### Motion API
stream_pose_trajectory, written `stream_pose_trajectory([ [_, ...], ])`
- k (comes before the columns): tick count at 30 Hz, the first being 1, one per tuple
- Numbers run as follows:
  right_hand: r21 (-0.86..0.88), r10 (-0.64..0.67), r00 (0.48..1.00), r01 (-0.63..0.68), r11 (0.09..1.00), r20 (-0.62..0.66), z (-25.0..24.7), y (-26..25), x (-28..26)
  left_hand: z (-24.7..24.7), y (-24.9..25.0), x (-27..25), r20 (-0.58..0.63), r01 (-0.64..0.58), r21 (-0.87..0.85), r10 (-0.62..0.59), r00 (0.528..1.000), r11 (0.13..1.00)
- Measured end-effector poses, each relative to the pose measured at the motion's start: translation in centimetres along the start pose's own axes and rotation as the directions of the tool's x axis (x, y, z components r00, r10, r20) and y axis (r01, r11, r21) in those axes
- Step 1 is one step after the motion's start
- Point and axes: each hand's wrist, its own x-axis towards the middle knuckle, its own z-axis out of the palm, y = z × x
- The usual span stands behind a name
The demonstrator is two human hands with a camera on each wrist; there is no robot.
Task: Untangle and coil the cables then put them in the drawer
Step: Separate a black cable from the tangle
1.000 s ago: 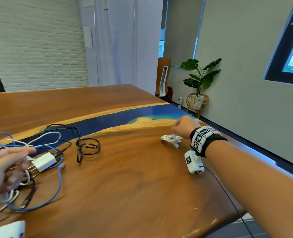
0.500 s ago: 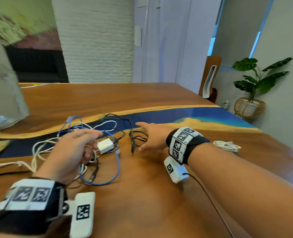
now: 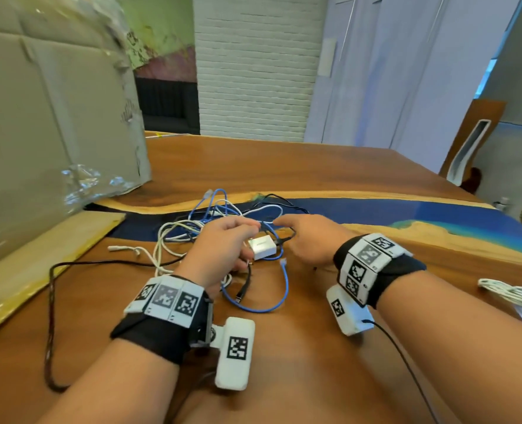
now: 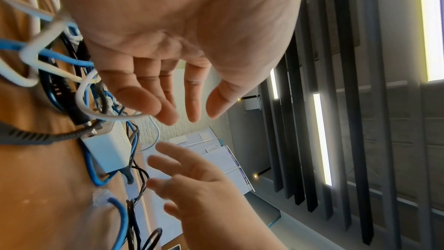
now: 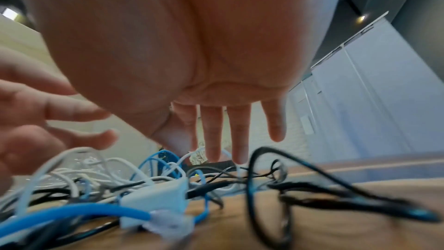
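A tangle of blue, white and black cables [image 3: 220, 215] lies mid-table around a white charger block [image 3: 264, 246]. My left hand [image 3: 244, 237] hovers over the tangle with relaxed, spread fingers; the left wrist view shows this hand [image 4: 190, 115] holding nothing, the charger block [image 4: 108, 151] just beyond it. My right hand [image 3: 296, 231] reaches in from the right, its straight fingers [image 5: 225, 140] above the black cable [image 5: 264, 178] and the charger block [image 5: 156, 197]. One coiled white cable [image 3: 510, 293] lies apart at the right. No drawer is in view.
A large plastic-wrapped cardboard box [image 3: 45, 117] stands at the left on a flat yellow board [image 3: 39, 264]. A black braided cable [image 3: 50, 301] loops toward the table's near left. The wooden table [image 3: 284, 347] carries a blue resin strip [image 3: 406, 215] behind the tangle.
My right hand left the coiled white cable at the right and came across to the tangle beside my left hand. The head view swung left, bringing the box into sight.
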Motion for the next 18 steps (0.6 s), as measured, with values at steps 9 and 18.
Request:
stream_pose_trajectory([
  [9,-0.089,0.009,0.999,-0.006,0.996,0.032,0.7,0.3,1.3,-0.4,0.2,-0.1,-0.015,0.017,-0.018,-0.017,1.0,1.0],
  [18,0.777,0.029,0.92,0.313,0.546,-0.391,-2.8,1.2,-3.4,-0.2,1.1,-1.0,0.006,-0.12,0.03,0.12,0.993,0.992],
])
